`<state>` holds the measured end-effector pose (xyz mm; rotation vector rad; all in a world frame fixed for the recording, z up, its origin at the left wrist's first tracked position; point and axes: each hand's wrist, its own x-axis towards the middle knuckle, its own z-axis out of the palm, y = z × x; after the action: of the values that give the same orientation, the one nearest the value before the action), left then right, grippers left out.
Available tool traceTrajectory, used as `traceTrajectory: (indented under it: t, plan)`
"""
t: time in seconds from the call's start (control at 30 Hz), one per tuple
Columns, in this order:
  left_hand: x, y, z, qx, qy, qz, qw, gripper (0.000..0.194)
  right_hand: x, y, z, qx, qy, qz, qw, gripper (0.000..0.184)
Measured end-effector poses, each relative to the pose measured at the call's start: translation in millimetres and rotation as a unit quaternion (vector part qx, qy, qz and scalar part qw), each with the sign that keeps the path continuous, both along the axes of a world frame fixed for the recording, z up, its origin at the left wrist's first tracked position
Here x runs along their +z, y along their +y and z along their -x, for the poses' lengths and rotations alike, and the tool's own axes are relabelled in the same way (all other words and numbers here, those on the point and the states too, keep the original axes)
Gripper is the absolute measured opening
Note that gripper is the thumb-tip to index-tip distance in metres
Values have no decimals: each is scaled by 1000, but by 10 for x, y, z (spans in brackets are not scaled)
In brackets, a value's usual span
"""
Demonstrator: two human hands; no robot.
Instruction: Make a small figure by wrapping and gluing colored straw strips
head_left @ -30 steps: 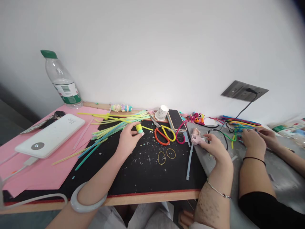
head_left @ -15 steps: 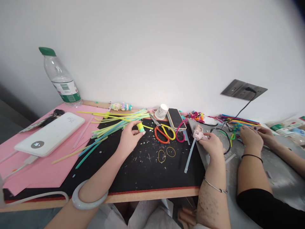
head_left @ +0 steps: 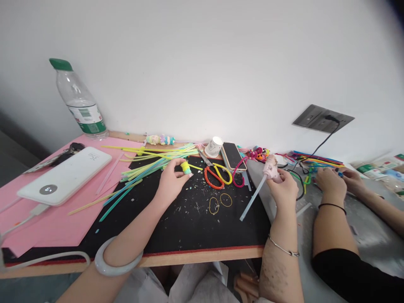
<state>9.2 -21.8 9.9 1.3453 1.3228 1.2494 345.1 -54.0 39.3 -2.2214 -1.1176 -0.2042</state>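
Over the black mat (head_left: 176,223), my left hand (head_left: 173,177) pinches a small yellow and mint-green coil of pipe cleaner (head_left: 186,168) between thumb and fingertips. My right hand (head_left: 283,185) is wrapped round a pale pink hot glue gun (head_left: 270,169), with a translucent glue stick (head_left: 253,198) jutting from its rear end down toward me. Its handle is mostly hidden in my palm. Left of my left hand lie loose yellow, green and blue pipe cleaners (head_left: 135,176). Between my hands are orange-and-yellow scissors (head_left: 214,179) and two rubber bands (head_left: 213,205).
A paper cup (head_left: 213,147) and a phone (head_left: 234,156) stand near the wall. At left are a power bank (head_left: 67,176) on pink paper (head_left: 66,231) and a bottle (head_left: 85,109). A co-worker's hands (head_left: 331,183) work at right. A black cord (head_left: 320,143) runs to the socket.
My right hand has lifted the glue gun slightly and turned it, so the glue stick's free end has swung left. My left hand keeps its pinch almost unmoved.
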Motion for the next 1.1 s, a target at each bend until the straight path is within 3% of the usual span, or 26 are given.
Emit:
traceTrajectory:
  t: [0.1, 0.23, 0.33, 0.53, 0.77, 1.1]
  plan:
    - [-11, -1, -3, 1, -1, 1, 1000, 42, 21, 41, 107, 72, 31, -85, 993, 50]
    - [7, -12, -15, -5, 0, -13, 1000, 41, 75, 49, 364, 184, 88, -115, 972, 43]
    - [50, -31, -27, -7, 15, -24, 1000, 39, 73, 26, 573, 267, 135, -83, 950, 39]
    - [77, -48, -48, -10, 34, -45, 998, 38, -47, -8, 939, 455, 176, 17, 873, 29]
    - [35, -35, -69, -25, 58, -49, 997, 37, -16, 8, 1195, 543, 148, 39, 826, 35]
    - [29, -37, -75, -28, 54, -54, 997, 38, -67, 12, 1182, 545, 120, 60, 828, 38]
